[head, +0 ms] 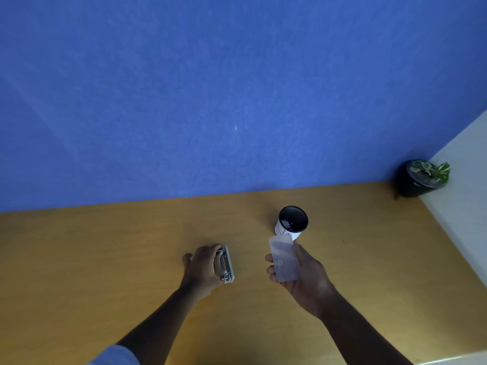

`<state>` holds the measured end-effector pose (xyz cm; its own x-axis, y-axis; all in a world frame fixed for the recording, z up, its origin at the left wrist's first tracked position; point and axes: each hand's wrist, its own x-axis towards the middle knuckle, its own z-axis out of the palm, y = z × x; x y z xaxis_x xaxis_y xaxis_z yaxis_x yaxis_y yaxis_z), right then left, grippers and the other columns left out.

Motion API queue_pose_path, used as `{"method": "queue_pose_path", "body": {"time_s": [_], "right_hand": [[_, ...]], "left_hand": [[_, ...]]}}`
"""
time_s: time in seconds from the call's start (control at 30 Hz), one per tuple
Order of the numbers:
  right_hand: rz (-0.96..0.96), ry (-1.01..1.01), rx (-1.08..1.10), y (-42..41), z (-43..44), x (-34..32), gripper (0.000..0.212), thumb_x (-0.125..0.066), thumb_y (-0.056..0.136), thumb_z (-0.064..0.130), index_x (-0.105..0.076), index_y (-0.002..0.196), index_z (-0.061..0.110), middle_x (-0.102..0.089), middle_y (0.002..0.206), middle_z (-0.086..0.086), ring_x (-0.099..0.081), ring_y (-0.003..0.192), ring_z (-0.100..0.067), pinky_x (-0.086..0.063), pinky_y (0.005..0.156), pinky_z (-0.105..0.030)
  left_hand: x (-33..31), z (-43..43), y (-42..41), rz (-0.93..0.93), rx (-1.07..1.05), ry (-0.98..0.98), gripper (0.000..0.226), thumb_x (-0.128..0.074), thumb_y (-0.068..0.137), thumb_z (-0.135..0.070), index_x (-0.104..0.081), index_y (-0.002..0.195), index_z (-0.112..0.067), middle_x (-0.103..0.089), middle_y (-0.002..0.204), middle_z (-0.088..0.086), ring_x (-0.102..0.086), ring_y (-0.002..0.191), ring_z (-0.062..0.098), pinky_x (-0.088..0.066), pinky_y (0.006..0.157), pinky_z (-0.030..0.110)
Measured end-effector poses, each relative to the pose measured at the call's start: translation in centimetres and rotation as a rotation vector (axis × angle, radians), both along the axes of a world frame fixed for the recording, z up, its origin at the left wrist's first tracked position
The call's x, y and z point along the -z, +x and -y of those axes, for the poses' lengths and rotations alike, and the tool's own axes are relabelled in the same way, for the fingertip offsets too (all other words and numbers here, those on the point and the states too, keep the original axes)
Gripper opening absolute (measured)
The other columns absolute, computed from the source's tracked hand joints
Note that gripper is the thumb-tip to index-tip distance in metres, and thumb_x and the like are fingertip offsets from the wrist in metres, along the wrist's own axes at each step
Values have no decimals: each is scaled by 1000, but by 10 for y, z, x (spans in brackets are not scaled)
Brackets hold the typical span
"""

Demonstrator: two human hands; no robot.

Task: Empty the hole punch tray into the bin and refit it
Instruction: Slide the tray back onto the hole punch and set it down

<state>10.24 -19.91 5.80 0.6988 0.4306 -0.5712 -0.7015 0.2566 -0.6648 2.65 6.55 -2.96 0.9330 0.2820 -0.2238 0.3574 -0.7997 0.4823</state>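
The left hand (203, 267) is seen clenched over the hole punch (226, 265), which is tipped on its side on the wooden tabletop (105, 259). To its right, the translucent tray (284, 258) is grasped in the grip of the right hand (303, 275), detached and held just short of the small bin (292, 222). An embossed mark is noted on the tray; it cannot be read. A potted plant (421, 177) is recorded in the far right corner.
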Motion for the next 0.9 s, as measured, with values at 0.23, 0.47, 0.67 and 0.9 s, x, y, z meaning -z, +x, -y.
{"method": "queue_pose_path", "body": {"time_s": [0.23,0.47,0.67,0.9], "right_hand": [[14,-43,-3,-4,-12,-6,50,-52,109,44,-70,131,2,-76,102,-27,-72,75,-34,-59,69,-42],[92,-85,-71,-16,-26,-18,52,-40,112,46,-72,133,10,-76,124,-27,-71,99,-37,-53,81,-45],[55,18,-148,-27,-23,-23,59,-28,115,45,-73,135,11,-73,137,-23,-70,127,-38,-55,101,-47],[-19,81,-86,-38,-15,-23,52,-40,113,41,-77,127,8,-79,121,-19,-78,105,-29,-62,85,-39]], "left_hand": [[-55,19,5,86,-9,2,94,-88,61,-55,-46,145,-45,-61,137,-18,-50,138,8,-21,98,36],[-113,60,-1,210,119,154,77,-78,64,-58,-48,134,-45,-65,124,-24,-53,127,6,-24,97,39],[-133,93,-9,286,181,301,75,-83,64,-47,-53,131,-37,-70,117,-19,-62,116,12,-21,92,38],[-144,114,-9,260,167,360,72,-80,73,-48,-51,137,-34,-68,118,-17,-60,116,13,-20,94,38]]}}
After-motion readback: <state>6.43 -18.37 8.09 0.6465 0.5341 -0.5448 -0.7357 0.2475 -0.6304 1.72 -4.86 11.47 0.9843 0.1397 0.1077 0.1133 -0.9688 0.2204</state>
